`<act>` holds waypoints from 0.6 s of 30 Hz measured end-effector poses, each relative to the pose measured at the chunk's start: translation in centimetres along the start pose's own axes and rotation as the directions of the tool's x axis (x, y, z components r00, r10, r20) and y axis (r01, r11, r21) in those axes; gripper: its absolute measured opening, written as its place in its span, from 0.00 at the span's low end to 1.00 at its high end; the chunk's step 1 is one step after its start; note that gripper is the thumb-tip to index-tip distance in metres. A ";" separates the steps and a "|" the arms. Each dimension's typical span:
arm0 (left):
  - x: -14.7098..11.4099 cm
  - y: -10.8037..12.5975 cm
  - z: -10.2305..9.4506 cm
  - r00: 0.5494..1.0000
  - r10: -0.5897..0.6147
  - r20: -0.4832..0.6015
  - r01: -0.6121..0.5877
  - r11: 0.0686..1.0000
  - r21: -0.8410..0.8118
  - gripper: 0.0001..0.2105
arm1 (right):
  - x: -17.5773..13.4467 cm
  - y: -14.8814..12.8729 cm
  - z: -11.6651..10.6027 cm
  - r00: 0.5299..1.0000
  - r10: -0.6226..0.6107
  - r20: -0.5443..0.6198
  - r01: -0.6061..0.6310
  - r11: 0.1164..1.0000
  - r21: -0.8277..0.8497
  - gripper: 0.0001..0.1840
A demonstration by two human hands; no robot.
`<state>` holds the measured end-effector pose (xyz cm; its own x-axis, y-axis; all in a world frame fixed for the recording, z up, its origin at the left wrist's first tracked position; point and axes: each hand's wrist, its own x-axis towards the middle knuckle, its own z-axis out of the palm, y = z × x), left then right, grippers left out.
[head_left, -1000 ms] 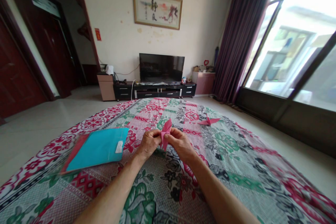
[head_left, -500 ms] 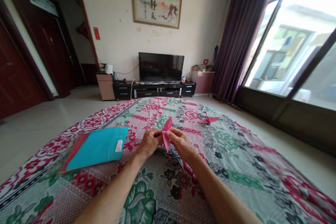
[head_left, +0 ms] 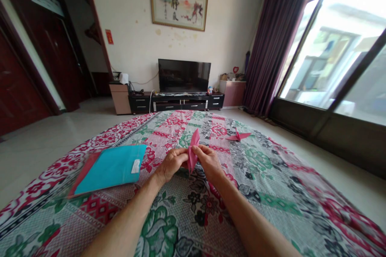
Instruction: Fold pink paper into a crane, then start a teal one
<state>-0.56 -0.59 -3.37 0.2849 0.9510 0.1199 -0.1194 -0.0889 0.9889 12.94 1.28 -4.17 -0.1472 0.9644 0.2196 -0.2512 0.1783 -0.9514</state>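
Observation:
Between my two hands, above the middle of the table, is a folded piece of pink origami paper (head_left: 193, 153), long and narrow with pointed ends. My left hand (head_left: 173, 164) pinches its left side, thumb and fingers pressed together. On the other side my right hand (head_left: 208, 160) grips it, the thumb lying over the paper's face. The fingers behind the paper are partly hidden. Farther back to the right, a finished-looking pink paper crane (head_left: 239, 136) rests on the flowered tablecloth (head_left: 259, 158) with its wings spread.
Left of my hands lies a clear packet of blue and red paper (head_left: 110, 168) with a white label. Beyond the round table stand a television (head_left: 184, 76) on a black cabinet (head_left: 169, 104). Dark curtains (head_left: 267, 44) hang by a window at right.
The pink paper has turned slightly in my fingers and its side flaps now lie closer together, so it looks narrower. Both hands stay on it. The view has shifted a little.

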 end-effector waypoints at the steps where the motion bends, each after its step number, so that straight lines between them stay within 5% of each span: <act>1: 0.0 0.0 0.0 1.000 -0.012 0.025 0.014 0.999 -0.051 0.10 | 0.0 -0.1 0.1 1.000 -0.021 -0.018 0.020 0.999 -0.029 0.15; 5: 0.1 -0.3 -0.2 0.999 -0.047 0.021 0.050 0.980 -0.195 0.15 | -0.2 -0.3 0.2 0.996 -0.072 -0.047 0.068 0.994 -0.088 0.16; 11: 0.2 -0.5 -0.2 0.998 0.005 -0.065 -0.007 1.000 -0.028 0.17 | -0.1 -0.2 -0.1 0.993 -0.105 0.046 0.108 0.991 -0.079 0.14; 18: 0.3 -0.4 -0.2 0.997 0.037 -0.072 -0.039 0.999 -0.031 0.17 | 0.2 0.5 -0.8 0.990 0.008 0.144 -0.029 0.990 0.140 0.18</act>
<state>-0.66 -0.19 -3.76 0.2111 0.9659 0.1497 -0.1602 -0.1169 0.9801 13.51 1.68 -4.79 -0.2856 0.9277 0.2406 -0.3780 0.1217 -0.9178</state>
